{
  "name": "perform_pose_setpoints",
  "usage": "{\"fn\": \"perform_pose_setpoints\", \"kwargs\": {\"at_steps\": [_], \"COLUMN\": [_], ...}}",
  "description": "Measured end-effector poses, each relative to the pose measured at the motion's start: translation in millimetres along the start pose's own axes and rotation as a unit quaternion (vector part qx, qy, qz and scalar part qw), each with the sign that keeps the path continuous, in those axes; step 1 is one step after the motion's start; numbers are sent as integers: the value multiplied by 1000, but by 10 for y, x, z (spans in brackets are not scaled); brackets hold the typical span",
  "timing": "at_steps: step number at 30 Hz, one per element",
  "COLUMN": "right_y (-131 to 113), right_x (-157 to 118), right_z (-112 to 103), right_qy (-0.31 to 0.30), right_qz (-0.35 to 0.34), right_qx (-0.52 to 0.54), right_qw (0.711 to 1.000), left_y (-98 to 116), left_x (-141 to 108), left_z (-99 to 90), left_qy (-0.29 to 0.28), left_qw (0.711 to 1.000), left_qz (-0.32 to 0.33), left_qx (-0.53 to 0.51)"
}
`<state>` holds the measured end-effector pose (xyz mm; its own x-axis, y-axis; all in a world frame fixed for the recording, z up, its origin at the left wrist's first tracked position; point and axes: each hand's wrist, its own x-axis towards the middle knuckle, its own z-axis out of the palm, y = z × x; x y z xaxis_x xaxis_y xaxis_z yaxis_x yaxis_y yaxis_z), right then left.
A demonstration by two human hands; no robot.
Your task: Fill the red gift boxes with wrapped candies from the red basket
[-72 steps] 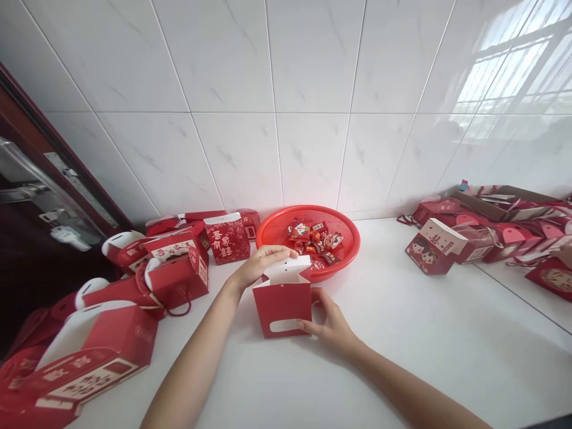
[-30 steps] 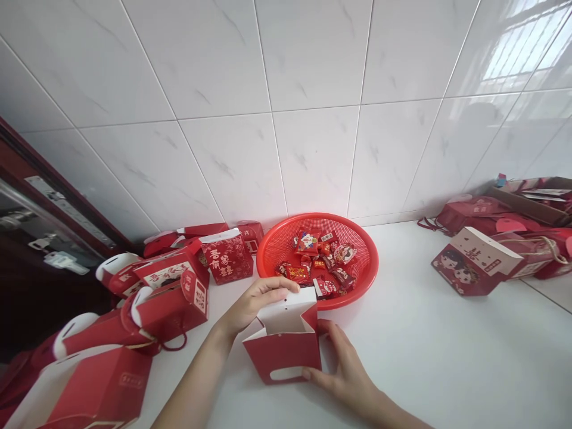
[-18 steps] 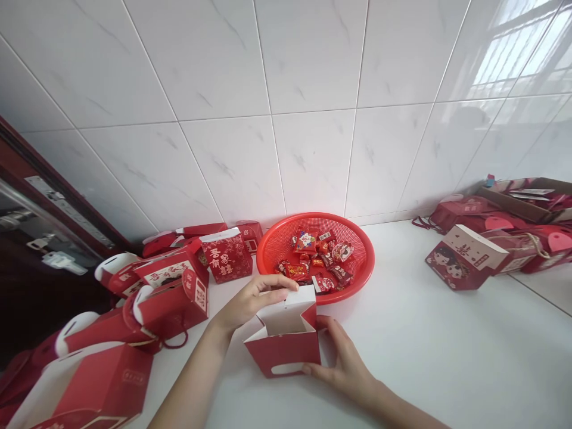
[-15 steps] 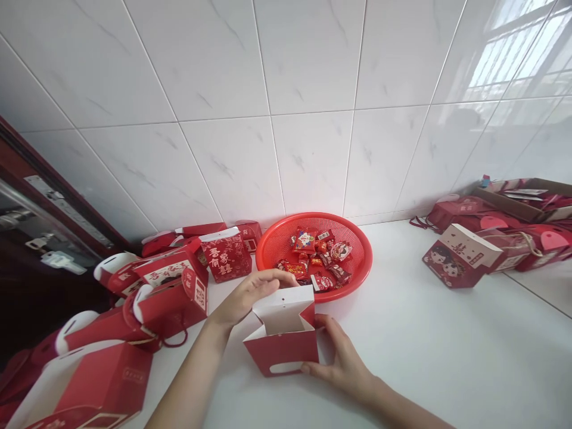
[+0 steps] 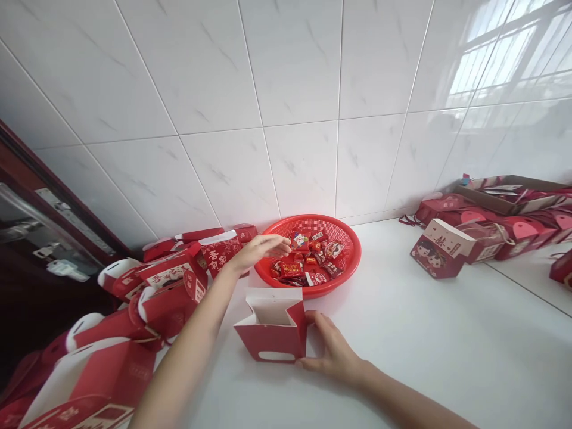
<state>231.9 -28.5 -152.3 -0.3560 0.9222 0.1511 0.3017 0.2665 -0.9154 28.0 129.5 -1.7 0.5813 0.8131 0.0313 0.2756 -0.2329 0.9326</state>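
An unlidded red gift box (image 5: 276, 342) with white inner walls stands upright on the white tabletop, its top flaps up. My right hand (image 5: 328, 351) grips the box's right side, thumb at the front and fingers behind. Over the left rim of a red plastic basket (image 5: 353, 271) hovers my left hand (image 5: 261, 250), fingers stretched out and holding nothing. Wrapped candies (image 5: 313, 259) in red, white and dark wrappers lie in the basket, just right of my left fingertips.
Several red gift boxes (image 5: 174, 304) crowd the left side, some with their flaps up. At right stands a box with cartoon figures (image 5: 435, 253), near more red boxes and a brown tray (image 5: 504, 205). A tiled wall (image 5: 304, 167) closes off the back.
My left hand has moved from behind the box up to the basket's left rim. My right hand keeps its hold on the box. The camera view has shifted slightly.
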Motion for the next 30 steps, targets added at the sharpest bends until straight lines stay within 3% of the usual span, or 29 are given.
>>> {"fn": "perform_pose_setpoints", "kwargs": {"at_steps": [2,4,11,16,23,30], "right_y": [-6,-10,-7,-16,0,31], "right_x": [2,6,5,5,7,5], "right_z": [-3,-4,-5,-9,2,2], "right_qy": [-7,-9,-5,-12,-19,-24], "right_qz": [-4,-6,-5,8,15,17], "right_qx": [-2,-3,-2,-9,-12,-23], "right_qw": [1000,1000,1000,1000,1000,999], "left_y": [-21,-79,-323,-319,-190,-182], "left_x": [151,282,562,671,708,662], "left_z": [-34,-28,236,418,487,525], "left_qy": [-78,-138,-222,-235,-210,-260], "left_qw": [986,966,919,907,912,842], "left_qz": [-51,-89,-124,-97,-39,-125], "left_qx": [136,202,302,337,349,456]}}
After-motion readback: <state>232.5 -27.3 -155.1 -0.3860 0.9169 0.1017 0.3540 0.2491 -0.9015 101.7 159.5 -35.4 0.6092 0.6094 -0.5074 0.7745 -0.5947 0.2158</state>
